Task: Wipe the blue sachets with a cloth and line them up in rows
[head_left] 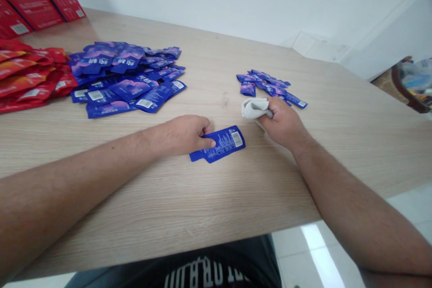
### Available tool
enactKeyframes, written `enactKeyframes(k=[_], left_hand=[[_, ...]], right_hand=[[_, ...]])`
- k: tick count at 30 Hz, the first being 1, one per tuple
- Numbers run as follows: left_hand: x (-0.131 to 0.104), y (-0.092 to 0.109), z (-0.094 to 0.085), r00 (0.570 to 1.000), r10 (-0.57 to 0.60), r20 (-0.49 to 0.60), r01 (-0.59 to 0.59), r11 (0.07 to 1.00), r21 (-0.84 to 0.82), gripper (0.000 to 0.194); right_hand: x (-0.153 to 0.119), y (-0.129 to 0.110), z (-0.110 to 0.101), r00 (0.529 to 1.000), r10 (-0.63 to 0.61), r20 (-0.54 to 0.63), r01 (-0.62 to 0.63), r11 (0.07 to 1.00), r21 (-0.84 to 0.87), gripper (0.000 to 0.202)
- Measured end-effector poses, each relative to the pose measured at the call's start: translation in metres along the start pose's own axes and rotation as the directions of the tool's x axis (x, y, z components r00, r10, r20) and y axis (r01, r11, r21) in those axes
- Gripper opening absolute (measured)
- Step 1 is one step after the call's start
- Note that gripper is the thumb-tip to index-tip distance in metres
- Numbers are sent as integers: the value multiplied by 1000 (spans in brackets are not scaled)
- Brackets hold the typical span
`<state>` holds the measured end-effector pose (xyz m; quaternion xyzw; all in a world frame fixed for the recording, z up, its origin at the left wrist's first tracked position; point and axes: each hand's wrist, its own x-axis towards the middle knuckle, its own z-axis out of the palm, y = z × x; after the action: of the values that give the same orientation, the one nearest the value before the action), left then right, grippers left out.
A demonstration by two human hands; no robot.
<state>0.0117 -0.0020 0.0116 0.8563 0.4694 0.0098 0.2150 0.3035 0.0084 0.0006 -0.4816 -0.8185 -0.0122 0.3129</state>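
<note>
My left hand [189,136] is closed on a flat blue pouch [224,143] near the middle of the table, its thumb lying on top. The pouch's printed side with a white barcode faces up. My right hand [281,121] grips a folded white cloth [254,108] just to the right of and above that pouch, apart from it. Right behind the right hand lies a small heap of blue pouches [266,83]. A larger pile of blue pouches [128,76] spreads out at the left, beyond my left forearm.
Red pouches [33,74] are stacked at the far left edge. Red cartons [37,2] stand behind them. The wooden table [168,207] meets a white wall [216,0] at the back. A brown-rimmed bin [408,83] with plastic inside sits beyond the right end.
</note>
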Motion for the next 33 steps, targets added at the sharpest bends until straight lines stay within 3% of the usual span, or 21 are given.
enactKeyframes(k=[7,14,20,23,25,30,33], left_hand=[[-2,-1,-9,999,33,35,-31,999,-31,21],[3,-1,3,999,-17,-34,17,1000,-4,20],[7,8,13,990,-63,-127,62,998,-13,26],[7,11,13,990,-50,-131,49,999,-14,25],[7,10,12,994,-25,-104,24,1000,-12,24],[7,6,8,998,38,-46,-40,999,-35,21],[8,5,7,998,43,-46,-45,998,-48,21]], right_hand=[[-1,-5,-1,1000,-4,23,4,1000,1,21],[-4,-20,-9,991,-109,74,107,994,36,20],[-18,-63,0,920,-306,245,288,951,109,34],[-22,-73,8,873,-383,302,373,923,93,35],[-22,-69,8,864,-382,327,380,922,71,37],[-21,-60,1,909,-270,317,295,955,-33,37],[-25,-72,4,881,-342,327,357,934,15,36]])
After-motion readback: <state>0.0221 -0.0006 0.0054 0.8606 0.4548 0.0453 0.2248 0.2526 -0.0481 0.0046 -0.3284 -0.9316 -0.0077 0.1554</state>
